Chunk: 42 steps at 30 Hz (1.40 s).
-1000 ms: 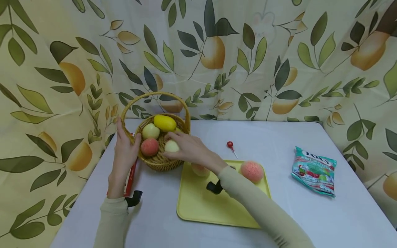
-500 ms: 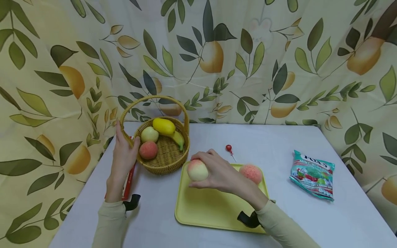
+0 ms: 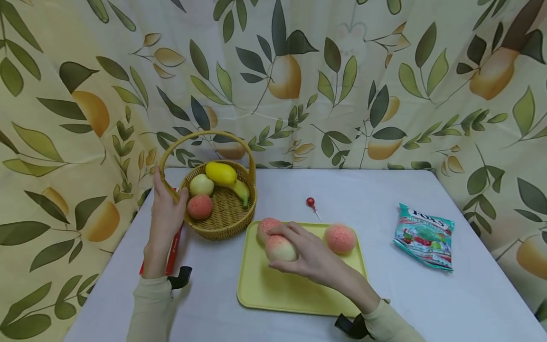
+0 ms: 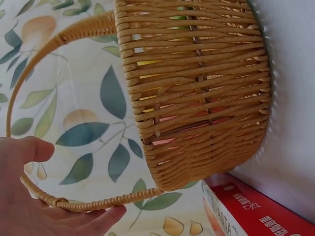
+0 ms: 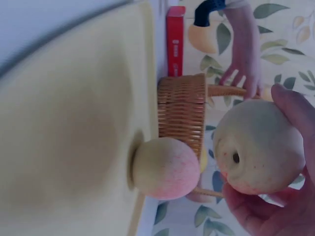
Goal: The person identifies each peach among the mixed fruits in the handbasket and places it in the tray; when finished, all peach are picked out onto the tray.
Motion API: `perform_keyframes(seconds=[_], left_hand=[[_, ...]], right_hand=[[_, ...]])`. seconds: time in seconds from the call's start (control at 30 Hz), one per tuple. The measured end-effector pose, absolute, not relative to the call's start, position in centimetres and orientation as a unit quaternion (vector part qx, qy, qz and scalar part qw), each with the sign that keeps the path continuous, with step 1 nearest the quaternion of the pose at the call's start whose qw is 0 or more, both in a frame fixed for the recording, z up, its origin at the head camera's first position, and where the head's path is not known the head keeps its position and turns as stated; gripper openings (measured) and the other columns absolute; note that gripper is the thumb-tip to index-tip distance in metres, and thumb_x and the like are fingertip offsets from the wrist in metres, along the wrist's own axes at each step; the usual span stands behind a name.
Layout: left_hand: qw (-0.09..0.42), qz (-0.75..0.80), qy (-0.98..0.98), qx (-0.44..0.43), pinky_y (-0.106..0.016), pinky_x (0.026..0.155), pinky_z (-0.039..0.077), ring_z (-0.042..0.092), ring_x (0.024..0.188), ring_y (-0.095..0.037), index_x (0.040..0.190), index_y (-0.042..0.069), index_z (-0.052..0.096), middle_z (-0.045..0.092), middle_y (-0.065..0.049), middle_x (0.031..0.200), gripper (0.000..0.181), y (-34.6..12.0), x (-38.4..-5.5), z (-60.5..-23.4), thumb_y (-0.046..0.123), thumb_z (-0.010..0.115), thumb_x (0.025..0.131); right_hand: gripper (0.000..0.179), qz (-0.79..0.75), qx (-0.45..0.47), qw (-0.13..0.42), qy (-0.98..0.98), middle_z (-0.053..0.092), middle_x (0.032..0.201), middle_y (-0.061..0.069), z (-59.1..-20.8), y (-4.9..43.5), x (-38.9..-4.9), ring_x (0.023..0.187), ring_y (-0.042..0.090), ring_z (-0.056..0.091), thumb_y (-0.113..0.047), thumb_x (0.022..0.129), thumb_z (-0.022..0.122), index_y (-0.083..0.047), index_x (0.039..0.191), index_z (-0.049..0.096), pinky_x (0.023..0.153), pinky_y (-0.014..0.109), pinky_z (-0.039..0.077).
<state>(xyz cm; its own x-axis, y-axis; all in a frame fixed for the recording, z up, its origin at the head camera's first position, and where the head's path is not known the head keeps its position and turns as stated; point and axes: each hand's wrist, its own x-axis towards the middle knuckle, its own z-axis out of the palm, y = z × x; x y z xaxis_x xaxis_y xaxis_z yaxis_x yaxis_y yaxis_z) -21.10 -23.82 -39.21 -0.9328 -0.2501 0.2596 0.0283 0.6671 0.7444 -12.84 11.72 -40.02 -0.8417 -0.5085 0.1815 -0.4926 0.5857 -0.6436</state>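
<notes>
In the head view, my right hand [image 3: 305, 254] holds a peach [image 3: 279, 249], pale with a pink blush, over the yellow tray [image 3: 260, 294]. The right wrist view shows a small dark hole in this peach's end, with thumb and fingers on either side. A second peach [image 5: 167, 168] sits at the tray's far left corner, and a pinker peach [image 3: 340, 238] at its right. My left hand [image 3: 167, 211] grips the wicker basket [image 3: 224, 230] at the foot of its handle. Inside lie a pale round fruit [image 3: 202, 185], a pink peach [image 3: 199, 207], a yellow lemon [image 3: 221, 173] and a banana [image 3: 240, 191].
A red box [image 4: 261, 209] lies beside the basket, partly behind my left forearm. Beyond the tray is a red lollipop [image 3: 311, 203]. On the right side of the white table [image 3: 410, 304] is a teal candy bag [image 3: 424, 237]. A leaf-print curtain [image 3: 325, 118] hangs behind.
My right hand has carried the peach out of the basket, rightward and toward me, to above the tray. The left hand keeps its place on the basket.
</notes>
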Motion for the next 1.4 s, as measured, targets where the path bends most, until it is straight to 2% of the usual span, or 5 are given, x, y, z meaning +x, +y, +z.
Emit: perform_keyframes(seconds=[0.13,0.23,0.43,1.13,1.4], left_hand=[[0.170,-0.402,-0.897,0.065,-0.072,0.110,0.037,0.042,0.140,-0.057,0.164,0.032,-0.015,0.007,-0.015,0.174,0.090,-24.0,-21.1,-39.1,0.037,0.052,0.104],[0.167,-0.402,-0.898,0.069,-0.072,0.110,0.036,0.041,0.140,-0.057,0.164,0.032,-0.016,0.007,-0.014,0.174,0.090,-24.2,-20.9,-39.2,0.038,0.052,0.104],[0.173,-0.406,-0.895,0.063,-0.071,0.112,0.035,0.038,0.144,-0.056,0.164,0.034,-0.015,0.007,-0.012,0.174,0.090,-24.4,-20.7,-39.4,0.038,0.053,0.104],[0.175,-0.422,-0.888,0.060,-0.071,0.109,0.039,0.043,0.140,-0.055,0.163,0.038,-0.013,0.008,-0.011,0.174,0.088,-24.1,-20.8,-39.0,0.038,0.052,0.104],[0.178,-0.421,-0.887,0.059,-0.071,0.110,0.039,0.042,0.142,-0.053,0.163,0.040,-0.013,0.011,-0.012,0.174,0.087,-24.0,-20.9,-39.3,0.038,0.052,0.104]], right_hand=[[0.061,-0.372,-0.275,0.017,0.887,0.059,0.137,-0.007,-40.7,11.8,-12.5,0.120,0.015,0.062,-0.051,0.081,0.083,-0.031,0.133,0.058,0.093,0.038,0.056],[0.061,-0.385,-0.275,0.026,0.881,0.057,0.134,-0.013,-41.3,11.7,-12.4,0.118,0.009,0.061,-0.051,0.082,0.083,-0.030,0.133,0.056,0.098,0.037,0.055],[0.052,-0.387,-0.303,0.011,0.871,0.055,0.127,-0.014,-42.4,11.3,-11.9,0.104,0.004,0.061,-0.051,0.089,0.076,-0.032,0.134,0.059,0.088,0.027,0.055],[0.055,-0.339,-0.324,0.103,0.877,0.052,0.131,-0.009,-44.9,10.0,-12.3,0.111,0.007,0.060,-0.045,0.091,0.076,-0.028,0.134,0.048,0.101,0.034,0.054],[0.053,-0.336,-0.325,0.104,0.878,0.052,0.130,-0.009,-45.3,10.2,-12.1,0.111,0.006,0.059,-0.047,0.092,0.075,-0.027,0.133,0.048,0.100,0.033,0.053]])
